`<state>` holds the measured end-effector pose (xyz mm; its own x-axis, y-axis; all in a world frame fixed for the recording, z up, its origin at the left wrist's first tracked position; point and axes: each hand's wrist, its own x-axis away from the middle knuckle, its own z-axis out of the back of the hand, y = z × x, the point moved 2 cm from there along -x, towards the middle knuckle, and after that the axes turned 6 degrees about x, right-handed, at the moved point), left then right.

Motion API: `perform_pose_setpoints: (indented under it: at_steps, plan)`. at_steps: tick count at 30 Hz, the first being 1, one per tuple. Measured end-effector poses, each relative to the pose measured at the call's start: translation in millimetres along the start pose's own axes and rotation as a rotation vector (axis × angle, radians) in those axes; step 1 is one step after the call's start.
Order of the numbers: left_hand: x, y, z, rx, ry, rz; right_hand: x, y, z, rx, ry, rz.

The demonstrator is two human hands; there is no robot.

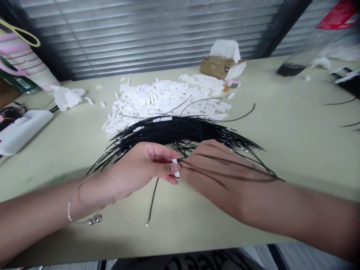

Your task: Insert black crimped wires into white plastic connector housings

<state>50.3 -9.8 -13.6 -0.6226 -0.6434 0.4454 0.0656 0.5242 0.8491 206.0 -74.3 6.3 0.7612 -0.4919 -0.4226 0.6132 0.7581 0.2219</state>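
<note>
Left forearm [42, 213] and right forearm [306, 213] come in from the lower corners and meet over a pale green table [298, 123]. A thin bangle [73, 195] with two round charms [94, 220] hangs at the left wrist. Left hand [137, 167] is narrowly pinched, its thumb and fingertips holding one small white piece [176, 167], whose long axis stands nearly upright in this view. Right hand [222, 176] is closed in a narrow grip on a few black cords [233, 165], which run lengthwise across its fingers. Their ends point left, crosswise to the white piece, and reach it. The left hand holds that piece, and the right fingertips sit just beside it. Behind both hands, one large bundle of black cords [174, 131] arches in a fan, with two white pieces [162, 119] lying on it. One loose cord [153, 200] drops toward the person. Farther off lie one big heap of white pieces [160, 99], too many to count, one cardboard tissue box [216, 67] and one crumpled tissue [66, 97].
</note>
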Motion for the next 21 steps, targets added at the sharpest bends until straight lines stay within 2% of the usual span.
perform_pose_setpoints:
  at_steps: [3,6,16,21]
  plan:
    - [-0.9,-1.0,0.8,0.053,0.007,0.019,3.4,2.3,-1.6,-0.153,-0.034,-0.151]
    - [-1.6,-3.0,1.8,0.07,-0.012,0.006,6.9,1.9,-4.5,-0.206,-0.024,-0.221]
    - [-2.4,-2.6,0.8,0.036,-0.036,-0.022,6.7,-2.0,-6.6,-0.229,0.016,-0.243]
    - [-1.3,-1.6,0.7,0.01,-0.022,-0.004,4.8,-2.7,-3.1,-0.13,-0.008,-0.217]
